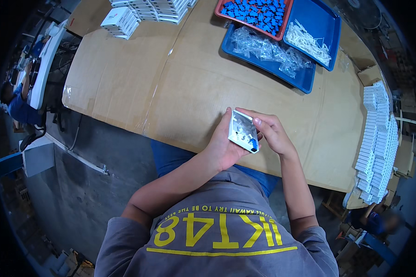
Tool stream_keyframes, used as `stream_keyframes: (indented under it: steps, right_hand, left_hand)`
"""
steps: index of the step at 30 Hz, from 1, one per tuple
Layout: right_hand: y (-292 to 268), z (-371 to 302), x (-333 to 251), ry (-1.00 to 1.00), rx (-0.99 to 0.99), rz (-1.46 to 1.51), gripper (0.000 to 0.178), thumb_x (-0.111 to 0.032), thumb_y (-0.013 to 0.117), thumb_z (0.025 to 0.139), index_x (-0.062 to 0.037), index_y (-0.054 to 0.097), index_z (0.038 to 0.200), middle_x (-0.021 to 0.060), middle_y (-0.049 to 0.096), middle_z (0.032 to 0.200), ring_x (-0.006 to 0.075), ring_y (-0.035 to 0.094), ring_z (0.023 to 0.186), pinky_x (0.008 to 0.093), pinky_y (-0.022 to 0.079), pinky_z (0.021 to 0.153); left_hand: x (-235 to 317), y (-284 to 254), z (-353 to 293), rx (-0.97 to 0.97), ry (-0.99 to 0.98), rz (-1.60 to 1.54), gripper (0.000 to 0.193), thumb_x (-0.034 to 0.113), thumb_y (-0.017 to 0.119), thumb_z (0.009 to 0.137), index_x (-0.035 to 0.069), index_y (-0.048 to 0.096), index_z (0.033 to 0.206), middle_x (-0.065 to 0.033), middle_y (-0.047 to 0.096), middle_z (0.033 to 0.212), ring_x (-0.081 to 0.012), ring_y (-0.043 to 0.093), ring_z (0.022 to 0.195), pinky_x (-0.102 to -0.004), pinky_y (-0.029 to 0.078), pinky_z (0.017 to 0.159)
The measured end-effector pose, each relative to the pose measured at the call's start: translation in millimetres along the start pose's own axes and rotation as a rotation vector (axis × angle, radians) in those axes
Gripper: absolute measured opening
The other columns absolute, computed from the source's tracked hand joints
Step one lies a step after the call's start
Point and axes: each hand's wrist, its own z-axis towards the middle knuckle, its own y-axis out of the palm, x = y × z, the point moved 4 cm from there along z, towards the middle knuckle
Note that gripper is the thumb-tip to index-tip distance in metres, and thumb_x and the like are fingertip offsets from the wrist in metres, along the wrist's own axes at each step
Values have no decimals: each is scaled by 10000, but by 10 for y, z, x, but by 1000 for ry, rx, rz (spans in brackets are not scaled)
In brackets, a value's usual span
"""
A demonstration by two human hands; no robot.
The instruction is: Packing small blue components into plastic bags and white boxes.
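"My left hand, in the head view, holds a white box over the table; my right hand lies along its right side, though whether it grips I can't tell."

"How far along?"

"White pieces and a blue piece show inside, so I'd judge it largely filled; shut or not, I can't tell. Stacked boxes look done; plenty of blue parts are left."

Brown table; red tray of blue pieces overlapping blue tray of clear plastic pieces, second blue tray with white pieces beside; white stack upper left, long white stack right; co-worker far left; grey floor
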Motion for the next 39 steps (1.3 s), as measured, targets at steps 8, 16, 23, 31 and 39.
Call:
stream_keyframes:
  steps: [8,16,23,31,39]
  right_hand:
    - [47,11,39,-26,17,-34,396,-271,542,1094,-43,665,1394,114,716,1304,149,639,1116,296,507,975]
    - [39,45,40,39,18,-37,394,-273,539,1099,-31,673,1379,116,726,1279,144,642,1102,293,506,978]
    - [19,92,175,143,32,-55,413,-334,558,1092,-52,696,1360,73,762,1104,112,638,975,284,524,887]
    - [28,165,371,172,27,-54,429,-369,559,1090,-63,706,1352,53,758,1048,97,625,942,277,523,863]
    - [-3,141,445,100,33,-12,437,-358,537,1101,-52,672,1383,59,733,1165,119,642,1033,290,527,911]
  left_hand:
    - [-6,-47,-4,59,-18,-23,620,639,362,1078,152,531,1424,-108,601,1359,-317,605,1222,-543,520,1006]
    - [-6,-104,47,42,-62,-70,629,630,363,1082,137,511,1444,-123,581,1387,-316,585,1251,-558,488,1060]
    - [-8,-238,160,72,-128,-145,601,596,354,1095,142,517,1454,-128,571,1415,-341,567,1285,-584,459,1088]
    - [-39,-429,300,93,-141,-139,586,582,337,1101,152,521,1454,-140,565,1425,-373,557,1293,-589,467,1073]
    - [-48,-465,299,52,-143,-148,556,552,342,1107,151,530,1444,-141,570,1418,-382,568,1280,-590,476,1066]
